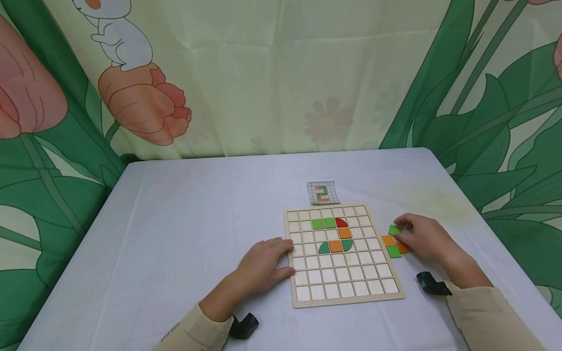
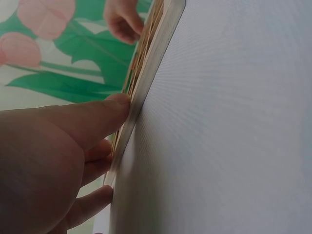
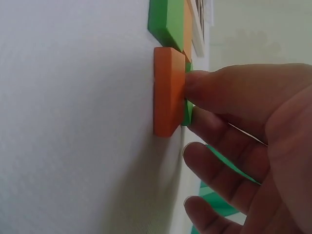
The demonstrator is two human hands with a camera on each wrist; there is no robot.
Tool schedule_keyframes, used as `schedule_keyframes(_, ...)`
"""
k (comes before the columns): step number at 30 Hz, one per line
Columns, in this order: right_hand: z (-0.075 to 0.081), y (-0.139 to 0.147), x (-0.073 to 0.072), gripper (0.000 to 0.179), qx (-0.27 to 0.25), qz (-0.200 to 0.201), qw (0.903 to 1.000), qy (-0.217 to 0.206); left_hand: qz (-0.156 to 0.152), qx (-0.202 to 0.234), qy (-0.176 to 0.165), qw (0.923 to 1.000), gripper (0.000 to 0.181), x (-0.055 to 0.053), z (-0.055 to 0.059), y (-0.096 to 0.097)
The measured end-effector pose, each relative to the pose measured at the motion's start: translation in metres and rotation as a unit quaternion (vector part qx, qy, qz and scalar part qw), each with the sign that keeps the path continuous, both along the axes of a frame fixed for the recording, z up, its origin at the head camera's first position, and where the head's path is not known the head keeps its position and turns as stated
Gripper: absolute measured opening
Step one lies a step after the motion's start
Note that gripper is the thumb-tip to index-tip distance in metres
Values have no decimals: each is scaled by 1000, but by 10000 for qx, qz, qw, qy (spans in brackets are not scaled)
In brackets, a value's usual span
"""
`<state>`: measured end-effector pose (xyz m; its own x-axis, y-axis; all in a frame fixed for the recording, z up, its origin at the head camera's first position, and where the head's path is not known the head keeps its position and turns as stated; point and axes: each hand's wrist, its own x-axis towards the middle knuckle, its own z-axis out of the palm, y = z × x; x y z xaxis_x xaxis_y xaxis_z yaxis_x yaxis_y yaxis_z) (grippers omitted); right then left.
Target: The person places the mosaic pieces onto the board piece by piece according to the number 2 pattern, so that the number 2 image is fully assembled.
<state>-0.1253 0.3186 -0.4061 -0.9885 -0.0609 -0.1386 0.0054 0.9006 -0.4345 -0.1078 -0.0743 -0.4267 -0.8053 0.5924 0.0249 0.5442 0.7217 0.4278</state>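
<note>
A wooden grid board (image 1: 351, 301) lies flat on the table. My left hand (image 1: 263, 265) rests at its left edge, thumb and fingers fairly straight against the frame. Beyond the board's right side, my right hand (image 1: 426, 236) pinches a green square tile (image 1: 394, 230) between thumb and index finger; the other fingers hang loosely bent. Close by lie an orange tile (image 1: 388, 241), a second green tile (image 1: 393, 251) and another orange tile (image 1: 403, 248), partly beneath the hand. In the right wrist view, the near orange tile (image 3: 163, 92) partly hides the pinched green one.
Set in the grid are two green squares (image 1: 323, 223), a red quarter-round tile (image 1: 341, 223), orange squares (image 1: 335, 246) and dark green rounded tiles (image 1: 324, 248). A small pattern card (image 1: 323, 193) lies behind the board. White cloth covers the table (image 1: 197, 219); a printed curtain (image 1: 263, 87) hangs behind.
</note>
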Motion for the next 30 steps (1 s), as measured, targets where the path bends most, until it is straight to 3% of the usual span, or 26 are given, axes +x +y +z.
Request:
schedule_keyframes(17,7,-12,1,45,-135,30,9999,41,-58,57,117,9999,47,-1,-2,0)
schedule_keyframes(30,10,-36,6,41,-170,494,9982,302,-45,26,75,10000,46,-1,-2,0)
